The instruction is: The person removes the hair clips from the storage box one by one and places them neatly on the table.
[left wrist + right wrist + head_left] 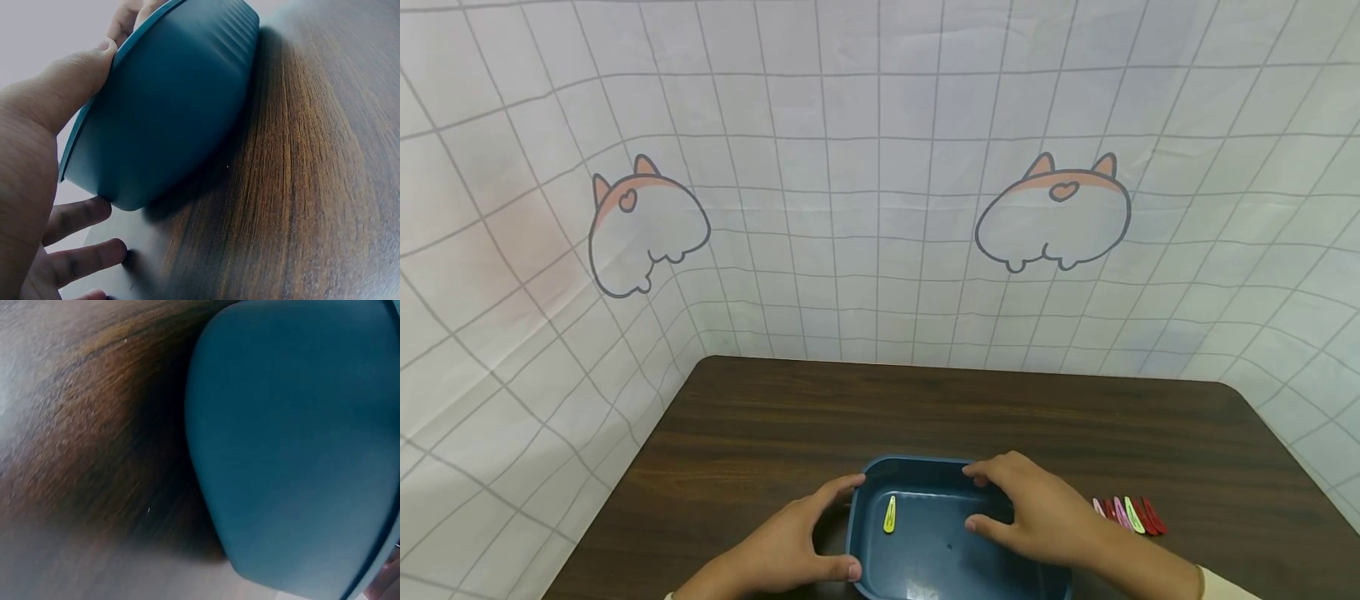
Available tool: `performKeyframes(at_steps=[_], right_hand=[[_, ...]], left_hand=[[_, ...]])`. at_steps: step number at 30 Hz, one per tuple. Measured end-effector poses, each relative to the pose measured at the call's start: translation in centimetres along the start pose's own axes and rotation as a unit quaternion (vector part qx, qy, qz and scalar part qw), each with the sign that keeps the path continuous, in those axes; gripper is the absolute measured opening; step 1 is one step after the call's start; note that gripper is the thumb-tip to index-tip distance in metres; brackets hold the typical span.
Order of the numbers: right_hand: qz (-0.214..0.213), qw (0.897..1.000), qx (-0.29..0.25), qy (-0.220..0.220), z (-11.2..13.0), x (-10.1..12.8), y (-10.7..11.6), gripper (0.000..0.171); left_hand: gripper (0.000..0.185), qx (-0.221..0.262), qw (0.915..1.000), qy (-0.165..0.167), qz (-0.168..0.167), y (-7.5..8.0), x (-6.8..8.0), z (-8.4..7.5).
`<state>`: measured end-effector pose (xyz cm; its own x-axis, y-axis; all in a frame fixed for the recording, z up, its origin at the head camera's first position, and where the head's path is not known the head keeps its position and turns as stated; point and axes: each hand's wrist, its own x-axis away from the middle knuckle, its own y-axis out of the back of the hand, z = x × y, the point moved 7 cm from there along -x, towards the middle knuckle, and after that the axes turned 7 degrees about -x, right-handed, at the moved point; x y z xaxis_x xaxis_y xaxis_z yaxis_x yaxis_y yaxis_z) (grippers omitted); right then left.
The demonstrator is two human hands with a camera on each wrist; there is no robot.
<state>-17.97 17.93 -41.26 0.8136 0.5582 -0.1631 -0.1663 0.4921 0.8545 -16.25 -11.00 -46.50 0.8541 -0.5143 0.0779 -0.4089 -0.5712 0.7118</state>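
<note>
A blue plastic tray (925,567) stands on the table in front of me, and in the wrist views its outer wall (169,106) fills much of the picture. Inside it, toward the left, lies a yellow snap hair clip (890,515). My left hand (790,537) spreads along the tray's left side, its thumb at the rim and a finger against the outer wall in the left wrist view. Over the tray's right part reaches my right hand (1037,517), thumb and fingers apart, with nothing seen between them. It covers the tray's far right corner.
Right of the tray, several snap hair clips (1133,515) in pink, red and light green lie in a row on the dark wooden table (760,417), partly behind my right hand. A white gridded cloth (850,208) with cartoon drawings hangs behind the table.
</note>
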Motion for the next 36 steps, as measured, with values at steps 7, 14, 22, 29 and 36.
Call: performKeyframes(at_steps=[7,14,22,29,36], right_hand=[[0.011,1.000,-0.003,0.007,0.7,-0.6,-0.6,0.060],[0.011,1.000,0.006,0.001,1.1,-0.9,-1.2,0.058],[0.025,1.000,-0.007,-0.004,1.6,-1.3,-1.9,0.060],[0.032,0.999,-0.019,0.003,2.1,-1.7,-2.7,0.059],[0.042,0.999,-0.025,0.004,2.4,-2.1,-3.4,0.061]], left_hand=[[0.090,0.003,1.0000,0.002,0.003,0.0,0.0,0.0],[0.090,0.000,1.0000,-0.004,0.003,0.1,0.0,-0.1],[0.091,-0.001,0.9997,-0.024,-0.001,0.1,-0.1,-0.1],[0.091,-0.006,0.9998,-0.017,0.001,0.0,0.0,0.0],[0.090,0.004,0.9998,-0.018,0.006,-0.1,0.0,0.0]])
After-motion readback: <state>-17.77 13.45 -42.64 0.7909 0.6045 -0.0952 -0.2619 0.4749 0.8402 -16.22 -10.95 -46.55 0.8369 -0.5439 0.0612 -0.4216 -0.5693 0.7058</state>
